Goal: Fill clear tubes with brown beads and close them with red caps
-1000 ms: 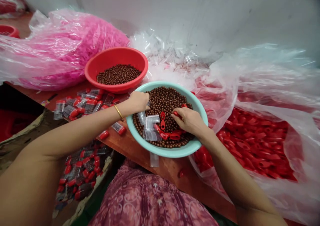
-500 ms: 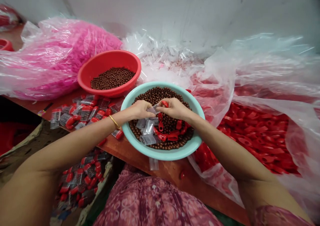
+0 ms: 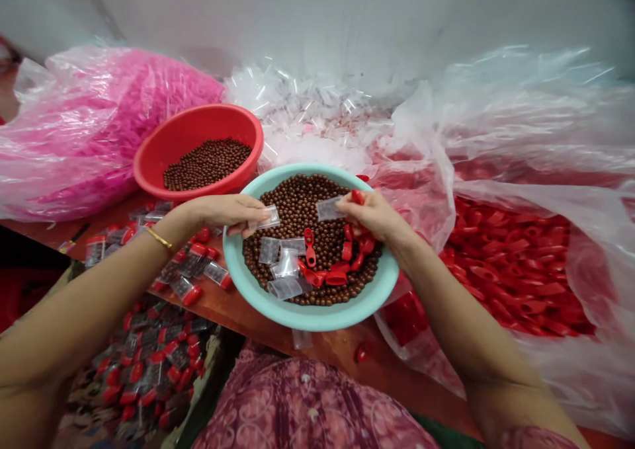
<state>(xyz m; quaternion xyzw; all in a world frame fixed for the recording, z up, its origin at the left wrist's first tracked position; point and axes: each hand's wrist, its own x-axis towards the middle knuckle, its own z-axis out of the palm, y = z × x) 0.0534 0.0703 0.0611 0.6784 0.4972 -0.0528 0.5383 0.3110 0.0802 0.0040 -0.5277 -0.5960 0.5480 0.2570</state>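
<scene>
Over the left side of a light blue basin (image 3: pixel 317 321), my left hand (image 3: pixel 233 212) is closed on a clear plastic tube (image 3: pixel 268 217). My right hand (image 3: pixel 378 219), above the basin's right side, pinches another clear tube (image 3: pixel 329 209) and has a red cap (image 3: pixel 357 197) at its fingers. Brown beads (image 3: pixel 297 194) fill the basin. On top of them lie several loose clear tubes (image 3: pixel 286 264) and several red plastic caps (image 3: pixel 336 276). Part of the right hand's grip is hidden by its fingers.
A red basin (image 3: pixel 143 171) of smaller brown beads stands behind left. Capped tubes (image 3: pixel 186 290) lie on the table, with more in a box (image 3: pixel 149 363) below. Around are a pink-filled bag (image 3: pixel 124 118), a clear tube pile (image 3: pixel 322 105) and a bag of red caps (image 3: pixel 510 270).
My hands were together over the middle of the basin and are now apart. The left moved left with a clear tube; the right moved right with a tube and red cap.
</scene>
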